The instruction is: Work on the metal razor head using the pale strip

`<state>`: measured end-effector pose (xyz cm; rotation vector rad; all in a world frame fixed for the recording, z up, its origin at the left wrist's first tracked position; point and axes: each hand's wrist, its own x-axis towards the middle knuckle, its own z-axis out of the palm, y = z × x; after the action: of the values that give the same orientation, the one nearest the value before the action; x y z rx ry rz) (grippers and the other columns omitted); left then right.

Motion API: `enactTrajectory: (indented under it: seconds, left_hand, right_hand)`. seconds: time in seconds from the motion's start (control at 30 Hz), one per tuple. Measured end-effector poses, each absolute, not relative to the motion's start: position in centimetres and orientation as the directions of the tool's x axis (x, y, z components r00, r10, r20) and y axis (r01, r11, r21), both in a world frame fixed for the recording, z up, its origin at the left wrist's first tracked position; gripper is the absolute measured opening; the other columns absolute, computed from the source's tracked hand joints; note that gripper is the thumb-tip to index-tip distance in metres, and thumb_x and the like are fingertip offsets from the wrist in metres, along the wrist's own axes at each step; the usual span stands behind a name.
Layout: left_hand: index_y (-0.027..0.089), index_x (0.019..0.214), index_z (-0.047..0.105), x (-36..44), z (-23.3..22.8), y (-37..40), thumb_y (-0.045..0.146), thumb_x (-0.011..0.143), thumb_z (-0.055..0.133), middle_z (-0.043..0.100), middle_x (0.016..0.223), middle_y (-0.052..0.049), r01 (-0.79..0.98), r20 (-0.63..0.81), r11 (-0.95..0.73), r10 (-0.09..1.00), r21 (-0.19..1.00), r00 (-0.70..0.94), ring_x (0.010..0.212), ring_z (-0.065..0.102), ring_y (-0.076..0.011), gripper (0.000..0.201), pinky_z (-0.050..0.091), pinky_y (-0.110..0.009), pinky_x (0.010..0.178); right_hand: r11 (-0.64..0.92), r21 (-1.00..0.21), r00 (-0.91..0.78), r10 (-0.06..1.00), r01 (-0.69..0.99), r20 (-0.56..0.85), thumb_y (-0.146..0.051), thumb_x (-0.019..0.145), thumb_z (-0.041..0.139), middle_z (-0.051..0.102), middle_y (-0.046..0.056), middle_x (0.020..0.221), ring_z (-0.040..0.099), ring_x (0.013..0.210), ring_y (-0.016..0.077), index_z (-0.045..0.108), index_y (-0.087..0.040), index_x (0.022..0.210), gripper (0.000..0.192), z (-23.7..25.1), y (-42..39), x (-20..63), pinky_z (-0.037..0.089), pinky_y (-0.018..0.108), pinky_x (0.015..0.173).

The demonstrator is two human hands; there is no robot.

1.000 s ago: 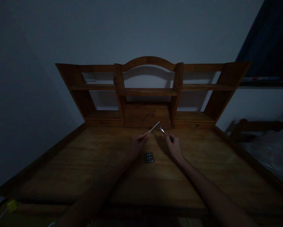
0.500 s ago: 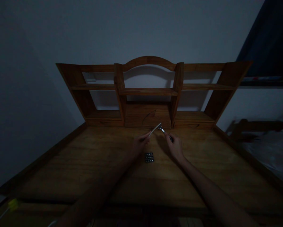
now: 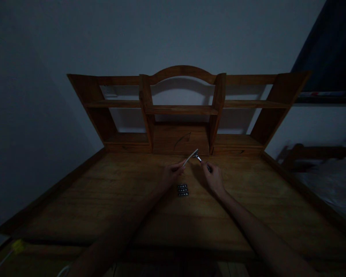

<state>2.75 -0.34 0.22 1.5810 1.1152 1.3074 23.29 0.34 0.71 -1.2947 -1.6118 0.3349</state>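
My left hand point(image 3: 173, 173) is closed around the lower end of a thin, pale, slightly curved strip point(image 3: 190, 157), which slants up to the right. In my right hand point(image 3: 213, 175) is a razor point(image 3: 199, 158) with a silver neck and a dark handle, its head pointing up and left. The razor's head is right by the strip's upper part; whether they touch I cannot tell. Below and between the hands, a small dark pack of razor cartridges point(image 3: 183, 190) lies on the wooden desk point(image 3: 126, 184), showing three rows.
A wooden shelf unit point(image 3: 182, 110) stands along the back of the desk against the wall. Raised side edges border the desk left and right. A yellow object point(image 3: 17, 246) with a pale cord is at the lower left. The room is dim.
The view has tilted slightly, shifting the shelf and cartridges a little upward. Both hands keep their grips, and the razor's head stays by the strip.
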Motion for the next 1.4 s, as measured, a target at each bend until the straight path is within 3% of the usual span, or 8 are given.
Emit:
enactTrajectory:
  seconds: [0.63,0.93,1.4]
  left_hand:
    - [0.016,0.122,0.066,2.75,-0.07,-0.11,0.049,0.077,0.070,0.061,0.067,-0.001,0.050,0.238,-0.250,0.957,0.967,0.168,0.060,0.050,-0.0108,0.056,0.038,-0.023,0.059]
    - [0.017,0.121,0.068,2.72,-0.10,0.01,0.049,0.076,0.072,0.063,0.072,-0.003,0.020,0.166,-0.173,0.967,0.985,0.193,0.062,0.052,-0.0113,0.055,0.040,-0.024,0.060]
    - [0.017,0.120,0.068,3.03,-0.42,0.02,0.040,0.074,0.076,0.064,0.077,-0.004,-0.168,0.050,-0.019,0.981,0.986,0.186,0.066,0.054,-0.0114,0.053,0.040,-0.022,0.059]
  right_hand:
    - [0.401,-0.712,0.059,0.848,0.577,0.526,-0.052,0.093,0.043,0.044,-0.003,0.055,0.042,0.052,0.0117,0.052,-0.017,0.061,0.048,0.89,0.08,23.25,0.025,0.024,0.052]
    - [0.414,-0.706,0.038,0.848,0.574,0.528,-0.052,0.094,0.041,0.046,-0.003,0.056,0.044,0.053,0.0116,0.054,-0.017,0.064,0.048,1.06,0.06,23.33,0.026,0.024,0.053]
    - [0.407,-0.710,0.049,0.849,0.574,0.526,-0.054,0.093,0.042,0.045,-0.003,0.052,0.042,0.050,0.0118,0.053,-0.018,0.061,0.049,1.17,0.03,23.24,0.025,0.025,0.051]
